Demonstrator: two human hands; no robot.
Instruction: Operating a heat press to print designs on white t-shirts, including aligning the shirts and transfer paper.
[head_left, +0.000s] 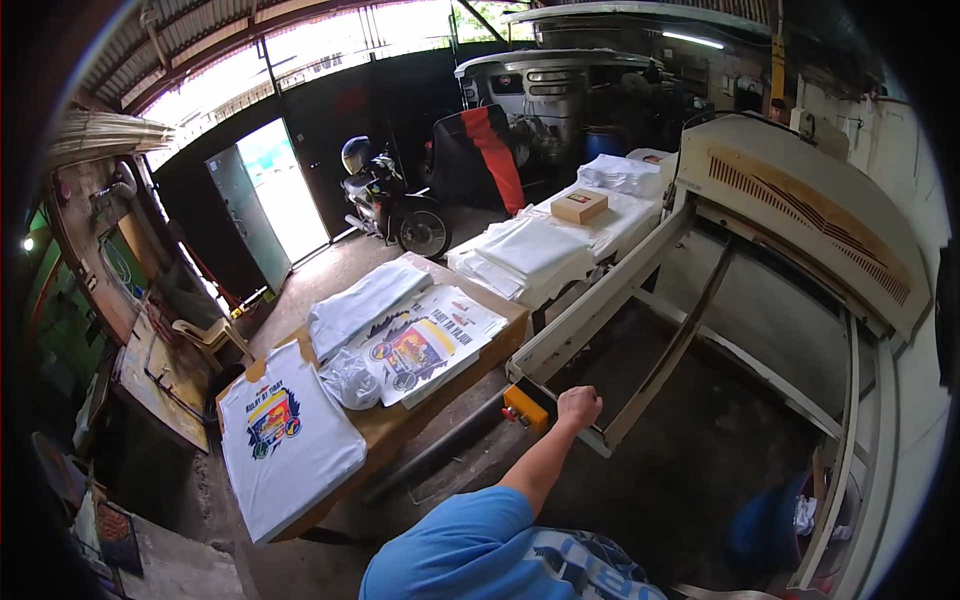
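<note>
There is one hand (579, 408), one beige machine (790, 185), one yellow box (532, 406), one motorcycle (384, 197) and one carton (579, 206).

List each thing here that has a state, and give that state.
Left hand: fingers curled, at the metal frame's corner
Printed shirt: spread flat, print up
White bundle: crumpled
Cardboard box: looks closed
Green door: open
Tube light: lit
Motorcycle: upright, parked
Black-and-red cover: draped

A shirt-printing workshop, as printed shirts (290, 460), a large framed machine (800, 205) and corrugated roof (190, 45) show.
</note>
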